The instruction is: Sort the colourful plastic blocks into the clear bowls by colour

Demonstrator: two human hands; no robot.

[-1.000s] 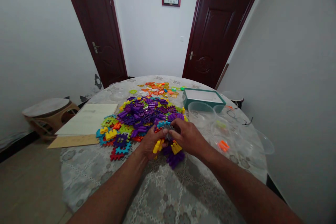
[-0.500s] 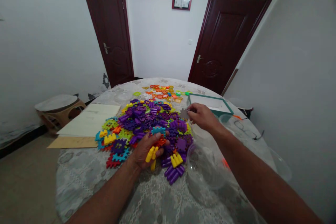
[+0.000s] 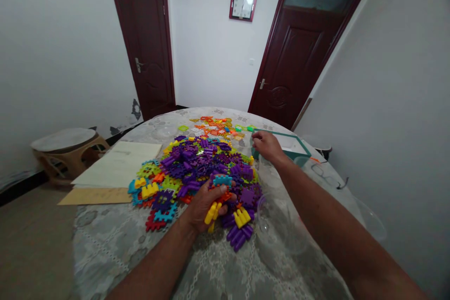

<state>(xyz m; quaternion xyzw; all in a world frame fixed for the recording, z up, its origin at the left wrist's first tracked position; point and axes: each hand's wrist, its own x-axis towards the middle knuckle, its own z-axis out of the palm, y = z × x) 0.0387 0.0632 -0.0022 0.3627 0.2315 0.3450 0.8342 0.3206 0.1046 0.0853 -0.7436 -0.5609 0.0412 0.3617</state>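
Fingers of my left hand point(image 3: 221, 192): clenched around a clump of interlocked plastic building pieces point(image 3: 218, 194), with a teal piece on top and orange and yellow pieces showing around the grip. My left hand point(image 3: 204, 207) sits at the near edge of a large heap of purple, yellow, teal and orange pieces point(image 3: 197, 168) and touches the loose purple and yellow pieces there.

Fingers of my right hand point(image 3: 258, 136): curled downward. From my feed, I cannot tell whether they grasp anything. My right hand point(image 3: 267, 146) hangs just above the rim of a teal-edged tray point(image 3: 298, 150), beside the far side of the heap.

Nearer me on the right, a clear plastic bowl point(image 3: 277, 227) stands just beside the heap. Orange and green pieces point(image 3: 214, 125) lie in a separate spread beyond it, and eyeglasses point(image 3: 328, 177) rest near the table's right edge.

On the left, a pale board point(image 3: 119, 164) lies over a cardboard sheet point(image 3: 94, 196), both on the lace-patterned tablecloth point(image 3: 105, 248). Beyond the table, a wall clock point(image 3: 243, 5) hangs between two dark red doors point(image 3: 295, 51).
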